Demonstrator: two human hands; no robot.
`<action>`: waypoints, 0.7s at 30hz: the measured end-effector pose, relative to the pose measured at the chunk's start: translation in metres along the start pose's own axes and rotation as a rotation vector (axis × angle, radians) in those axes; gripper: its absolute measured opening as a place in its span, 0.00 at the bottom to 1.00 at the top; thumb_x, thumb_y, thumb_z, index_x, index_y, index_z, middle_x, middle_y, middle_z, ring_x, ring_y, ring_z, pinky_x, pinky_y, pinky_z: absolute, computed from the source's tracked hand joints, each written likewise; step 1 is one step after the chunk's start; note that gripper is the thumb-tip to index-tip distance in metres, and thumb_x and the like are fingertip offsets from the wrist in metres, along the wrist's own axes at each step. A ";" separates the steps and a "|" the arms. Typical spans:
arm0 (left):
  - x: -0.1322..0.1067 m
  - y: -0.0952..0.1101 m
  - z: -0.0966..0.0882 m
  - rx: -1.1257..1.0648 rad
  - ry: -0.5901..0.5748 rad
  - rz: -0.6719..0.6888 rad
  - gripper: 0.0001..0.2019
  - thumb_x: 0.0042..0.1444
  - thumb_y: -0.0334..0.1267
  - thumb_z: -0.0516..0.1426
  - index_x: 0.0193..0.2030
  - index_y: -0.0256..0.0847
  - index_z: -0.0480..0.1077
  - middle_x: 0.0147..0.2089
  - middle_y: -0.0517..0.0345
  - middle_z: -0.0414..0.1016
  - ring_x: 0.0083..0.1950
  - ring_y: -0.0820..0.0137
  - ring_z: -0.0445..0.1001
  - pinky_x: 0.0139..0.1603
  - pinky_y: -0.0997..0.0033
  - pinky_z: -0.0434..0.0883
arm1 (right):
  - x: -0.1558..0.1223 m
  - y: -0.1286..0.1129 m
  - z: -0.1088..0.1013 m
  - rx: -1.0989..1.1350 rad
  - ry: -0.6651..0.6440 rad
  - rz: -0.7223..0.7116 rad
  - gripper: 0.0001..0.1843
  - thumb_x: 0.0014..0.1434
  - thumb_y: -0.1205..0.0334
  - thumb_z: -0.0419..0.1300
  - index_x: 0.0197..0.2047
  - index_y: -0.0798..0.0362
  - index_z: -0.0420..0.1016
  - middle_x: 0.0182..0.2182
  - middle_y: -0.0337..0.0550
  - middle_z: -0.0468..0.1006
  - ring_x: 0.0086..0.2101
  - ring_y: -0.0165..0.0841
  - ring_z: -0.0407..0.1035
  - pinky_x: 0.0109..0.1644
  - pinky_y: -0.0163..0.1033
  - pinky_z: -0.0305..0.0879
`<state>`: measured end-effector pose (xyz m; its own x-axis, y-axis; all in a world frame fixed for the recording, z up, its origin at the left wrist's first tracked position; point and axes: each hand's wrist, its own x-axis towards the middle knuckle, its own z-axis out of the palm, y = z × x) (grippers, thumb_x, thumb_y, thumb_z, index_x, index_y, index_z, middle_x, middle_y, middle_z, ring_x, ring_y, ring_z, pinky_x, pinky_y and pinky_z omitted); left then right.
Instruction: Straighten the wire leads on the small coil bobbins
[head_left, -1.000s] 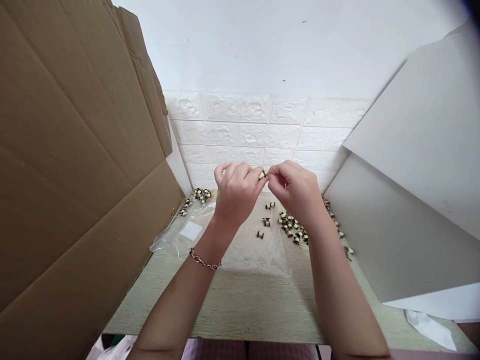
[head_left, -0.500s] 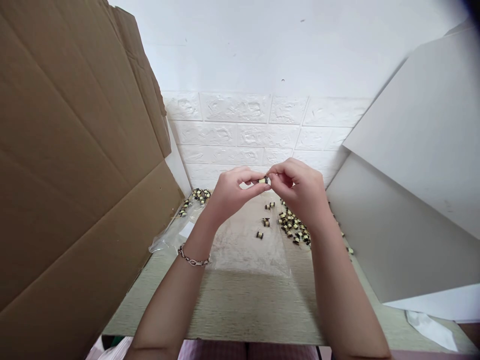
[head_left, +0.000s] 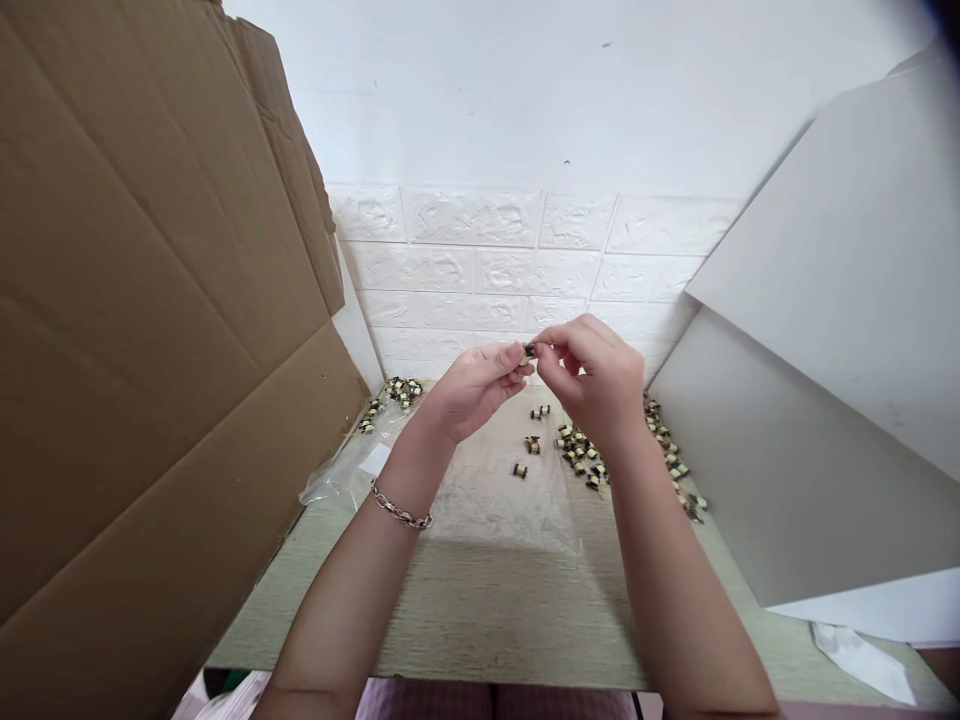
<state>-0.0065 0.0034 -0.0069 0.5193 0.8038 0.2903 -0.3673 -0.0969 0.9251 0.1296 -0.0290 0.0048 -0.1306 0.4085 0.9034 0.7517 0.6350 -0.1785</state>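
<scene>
A small transformer coil [head_left: 527,354], wrapped in yellow tape with black ends, is raised above the table between my two hands. My left hand [head_left: 480,390] pinches it between thumb and fingers from the left. At its black right end, my right hand [head_left: 592,375] has thumb and index finger closed in a pinch; the fine part between these fingertips is too small to make out. Below my hands, a few loose coils [head_left: 520,470] lie on a clear plastic sheet [head_left: 495,515]. Beside my right wrist is a pile of similar coils [head_left: 581,448].
More coils [head_left: 405,390] sit at the back left by a crumpled clear bag [head_left: 330,485], and others [head_left: 675,465] along the right panel. A tall cardboard sheet [head_left: 150,300] stands left, grey-white panels [head_left: 810,450] right. A white brick-patterned wall [head_left: 480,265] closes the back.
My left hand has rolled, so its thumb now lies over the coil and the coil is tilted. My right hand stays pinched at its end, with the forearm slightly further left.
</scene>
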 end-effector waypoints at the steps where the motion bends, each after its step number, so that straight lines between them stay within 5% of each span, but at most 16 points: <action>1: 0.001 -0.001 0.000 -0.022 0.019 -0.016 0.12 0.44 0.46 0.58 0.25 0.39 0.69 0.26 0.60 0.66 0.30 0.76 0.64 0.39 0.71 0.65 | 0.000 0.001 0.001 -0.011 -0.005 0.003 0.06 0.54 0.67 0.51 0.28 0.51 0.67 0.23 0.37 0.68 0.23 0.26 0.61 0.27 0.34 0.55; 10: 0.001 -0.004 0.005 -0.121 0.035 -0.072 0.12 0.48 0.46 0.56 0.27 0.39 0.68 0.26 0.61 0.65 0.31 0.77 0.65 0.43 0.68 0.66 | -0.002 0.002 0.001 -0.009 -0.033 0.007 0.05 0.53 0.67 0.51 0.28 0.52 0.66 0.25 0.38 0.68 0.24 0.26 0.61 0.27 0.32 0.55; 16: -0.002 0.001 0.012 0.099 0.137 0.126 0.11 0.48 0.44 0.57 0.32 0.38 0.70 0.36 0.55 0.72 0.42 0.70 0.68 0.45 0.66 0.65 | 0.001 -0.003 -0.005 0.083 -0.048 0.058 0.06 0.52 0.68 0.53 0.27 0.52 0.68 0.22 0.36 0.66 0.23 0.25 0.59 0.27 0.32 0.56; 21: 0.000 -0.003 0.012 0.306 0.341 0.343 0.11 0.44 0.42 0.59 0.34 0.38 0.71 0.37 0.55 0.73 0.41 0.70 0.69 0.45 0.67 0.65 | 0.002 0.002 -0.011 0.166 -0.098 0.113 0.06 0.53 0.66 0.54 0.29 0.51 0.72 0.21 0.35 0.68 0.23 0.25 0.60 0.28 0.32 0.56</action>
<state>0.0038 -0.0037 -0.0071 0.1122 0.8353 0.5382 -0.2039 -0.5108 0.8352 0.1377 -0.0339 0.0103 -0.1194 0.5399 0.8332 0.6494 0.6773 -0.3458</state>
